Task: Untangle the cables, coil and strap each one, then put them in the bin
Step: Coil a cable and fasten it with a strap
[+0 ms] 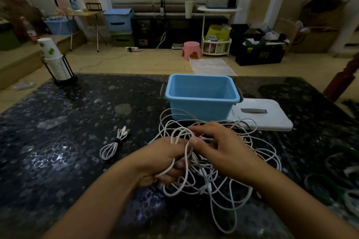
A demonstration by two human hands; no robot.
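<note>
The path to the blue bin (202,101) is crossed by loose white cable loops (223,186) spread between the hands and its near wall. The bin's right side is flanked by a white lid (272,118). Left of the tangle lies a strapped cable (114,145); a cup holder (58,64) stands at the far left corner.
</note>
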